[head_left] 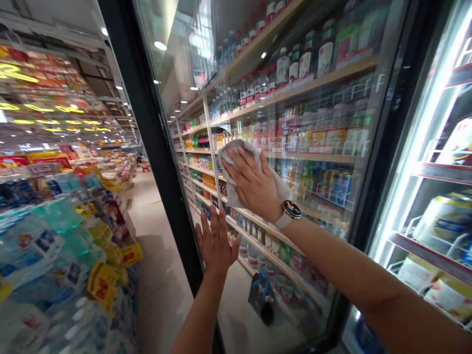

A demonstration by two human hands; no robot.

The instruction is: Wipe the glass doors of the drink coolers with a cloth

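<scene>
A black-framed glass door [317,314] of a cooler stands swung outward in front of me. My right hand [254,182], with a watch [291,210] on its wrist, presses a light grey cloth [231,194] against the upper middle of the glass. The fingers lie stretched over the cloth, which shows around them and below the palm. Lower and to the left, my left hand [216,241] rests on the glass close to the frame's left side. Its fingers are spread and it holds nothing.
Shelves of bottles and cans show in the glass. To the right, lit cooler shelves [442,172] hold packaged goods. At the left, stacked bottle packs [47,246] with yellow tags line an aisle floor [158,275]. A dark container with blue on it [261,297] appears low in the glass.
</scene>
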